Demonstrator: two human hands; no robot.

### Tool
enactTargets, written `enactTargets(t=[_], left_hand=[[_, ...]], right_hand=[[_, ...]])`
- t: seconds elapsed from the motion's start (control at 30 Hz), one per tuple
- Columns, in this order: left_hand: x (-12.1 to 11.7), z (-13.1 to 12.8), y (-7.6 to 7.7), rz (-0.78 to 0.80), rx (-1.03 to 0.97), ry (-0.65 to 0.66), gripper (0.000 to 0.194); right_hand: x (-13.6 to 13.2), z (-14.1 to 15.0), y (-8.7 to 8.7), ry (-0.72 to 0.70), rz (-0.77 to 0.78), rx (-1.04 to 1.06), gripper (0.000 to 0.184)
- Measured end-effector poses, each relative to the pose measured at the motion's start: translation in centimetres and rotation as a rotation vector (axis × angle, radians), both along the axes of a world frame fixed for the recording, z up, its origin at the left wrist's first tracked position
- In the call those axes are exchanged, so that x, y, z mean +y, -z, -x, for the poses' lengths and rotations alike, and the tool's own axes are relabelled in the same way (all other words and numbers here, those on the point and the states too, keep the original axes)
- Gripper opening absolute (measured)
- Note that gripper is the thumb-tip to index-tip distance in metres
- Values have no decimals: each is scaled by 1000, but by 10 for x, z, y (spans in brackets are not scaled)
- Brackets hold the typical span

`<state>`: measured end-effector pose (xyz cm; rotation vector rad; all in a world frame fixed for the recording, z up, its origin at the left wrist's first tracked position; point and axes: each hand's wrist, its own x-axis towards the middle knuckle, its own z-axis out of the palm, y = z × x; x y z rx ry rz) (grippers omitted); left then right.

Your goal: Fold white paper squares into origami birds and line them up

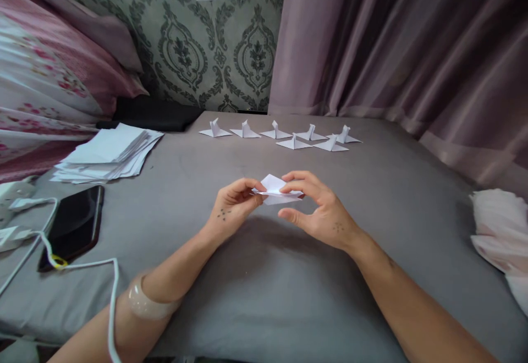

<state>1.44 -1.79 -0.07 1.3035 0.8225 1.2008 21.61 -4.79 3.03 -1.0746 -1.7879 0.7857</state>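
Observation:
Above the middle of the table I have a small piece of folded white paper (273, 185), with a pointed flap standing up and a lower layer showing beneath. My left hand (236, 201) pinches its left end between thumb and fingers. At the other end, the fingers of my right hand (319, 206) are bent over the paper, with one fingertip on its front and another showing beneath its right tip. The right thumb is held apart, below the paper. Beyond my hands, several folded white paper figures (293, 142) stand in two rows.
A stack of white paper sheets (105, 154) lies at the left, in front of a black folded item (159, 113). Nearer are a dark phone (76, 223), a white cable (113, 297) and white plugs (16, 236). Pale cloth (499, 225) lies at right; curtains (396, 44) hang behind.

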Motion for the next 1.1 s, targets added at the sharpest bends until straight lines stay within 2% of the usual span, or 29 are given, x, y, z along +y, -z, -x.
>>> enactTargets(t=[0.13, 0.3, 0.5, 0.77, 0.83, 0.93, 1.1], left_hand=[[-2, 0, 0, -58, 30, -38, 13], [-5, -1, -2, -111, 61, -85, 8], [-6, -1, -2, -149, 109, -168, 4], [0, 0, 6, -238, 179, -171, 8], [1, 1, 5, -319, 276, -154, 7], [-1, 2, 1, -458, 430, -107, 13], [-5, -1, 2, -566, 494, 24, 11]], right_hand=[[-3, 5, 9, 77, -139, -145, 21], [1, 7, 17, 140, -188, -123, 9], [5, 2, 12, 180, -38, -56, 10], [6, 4, 15, 173, 110, 29, 7], [6, 2, 14, 152, 55, -14, 5], [4, -3, 9, 84, -108, -183, 9], [-3, -4, 1, -58, -257, -506, 15]])
